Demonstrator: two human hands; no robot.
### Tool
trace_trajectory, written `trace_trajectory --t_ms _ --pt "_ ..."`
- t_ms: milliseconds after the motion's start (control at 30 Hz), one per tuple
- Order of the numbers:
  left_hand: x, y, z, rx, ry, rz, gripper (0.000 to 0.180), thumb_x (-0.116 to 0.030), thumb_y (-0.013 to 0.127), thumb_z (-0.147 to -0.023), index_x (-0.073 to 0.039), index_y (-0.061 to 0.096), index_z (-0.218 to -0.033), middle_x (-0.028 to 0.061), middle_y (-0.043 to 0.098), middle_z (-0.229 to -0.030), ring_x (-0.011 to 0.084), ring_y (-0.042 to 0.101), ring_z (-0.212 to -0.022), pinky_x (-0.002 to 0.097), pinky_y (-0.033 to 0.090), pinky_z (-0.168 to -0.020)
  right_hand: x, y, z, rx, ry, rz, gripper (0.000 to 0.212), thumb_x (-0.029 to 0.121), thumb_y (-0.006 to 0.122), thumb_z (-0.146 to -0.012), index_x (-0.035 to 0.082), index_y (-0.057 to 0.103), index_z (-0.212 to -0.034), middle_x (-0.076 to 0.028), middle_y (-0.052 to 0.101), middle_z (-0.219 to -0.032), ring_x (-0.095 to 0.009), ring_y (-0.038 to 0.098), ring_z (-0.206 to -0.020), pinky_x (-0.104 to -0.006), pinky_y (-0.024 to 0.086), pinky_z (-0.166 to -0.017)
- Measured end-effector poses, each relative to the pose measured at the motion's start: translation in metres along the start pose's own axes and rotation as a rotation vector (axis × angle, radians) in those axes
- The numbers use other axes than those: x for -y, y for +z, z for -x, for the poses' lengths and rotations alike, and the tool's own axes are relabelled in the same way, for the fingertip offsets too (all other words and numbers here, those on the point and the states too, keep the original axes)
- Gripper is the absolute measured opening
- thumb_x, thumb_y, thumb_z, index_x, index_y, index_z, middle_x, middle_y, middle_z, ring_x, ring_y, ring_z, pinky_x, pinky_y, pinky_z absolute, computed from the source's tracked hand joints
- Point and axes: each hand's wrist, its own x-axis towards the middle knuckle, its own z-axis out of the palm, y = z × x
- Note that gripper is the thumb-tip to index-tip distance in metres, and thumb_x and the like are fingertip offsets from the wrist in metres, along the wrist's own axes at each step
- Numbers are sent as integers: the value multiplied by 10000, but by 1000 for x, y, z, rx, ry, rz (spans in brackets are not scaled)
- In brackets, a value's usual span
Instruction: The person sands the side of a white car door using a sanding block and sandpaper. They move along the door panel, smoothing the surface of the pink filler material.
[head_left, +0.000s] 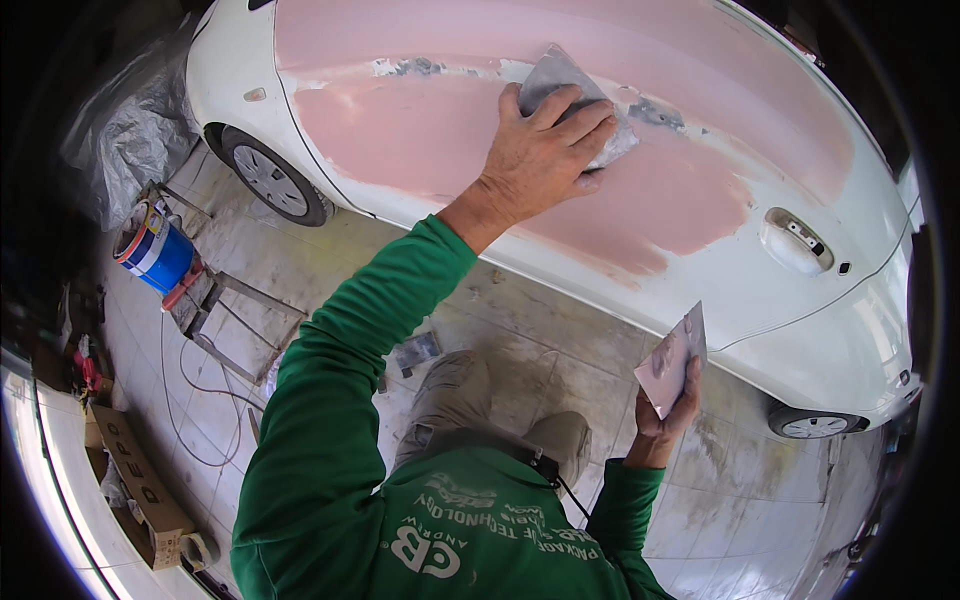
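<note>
A white car door (pixel 450 205) with broad patches of pink body filler (pixel 400 130) fills the upper part of the view. My left hand (pixel 545 140) grips a thin grey filler spreader (pixel 558 72), its fingers spread over the back of the blade. The spreader lies against the filler, along a ridge with bare grey spots (pixel 655 113). Lower down on the right, my right hand (pixel 672 412) holds up a flat mixing plate (pixel 672 362) carrying a smear of pink filler. The plate is tilted and apart from the door. My right fingers are partly hidden behind it.
A blue paint can (pixel 160 255) stands by a low metal stand (pixel 240 310) at the left, with a thin hose (pixel 168 400) on the tiled floor. Crumpled plastic sheeting (pixel 150 150) hangs near the front wheel (pixel 268 175). A cardboard box (pixel 140 485) lies lower left.
</note>
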Motion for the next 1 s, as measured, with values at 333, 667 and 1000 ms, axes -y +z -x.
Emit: trace_trajectory --t_ms 333,667,1000 --pt "46 -7 27 -10 -23 -29 630 -446 888 -679 -233 714 -1246 -115 602 -1421 180 508 -1318 579 398 -957 -24 15 -16 13 38 23 510 227 571 -1100 -20 456 -1531 -190 651 -1405 -286 665 -1244 -411 575 -1050" --pt "93 -20 54 15 -51 -65 639 -419 885 -661 -236 726 -1252 -124 623 -1420 185 525 -1307 548 400 -969 -52 29 -35 20 96 47 505 252 554 -1111 -13 456 -1530 -175 664 -1362 -270 677 -1190 -395 588 -1001" --pt "136 -30 76 18 -90 -66 655 -384 887 -639 -249 741 -1263 -126 649 -1401 180 543 -1307 504 410 -968 -83 50 -49 -101 111 146 475 279 544 -1115 12 484 -1503 -146 699 -1301 -251 724 -1087 -376 647 -869"
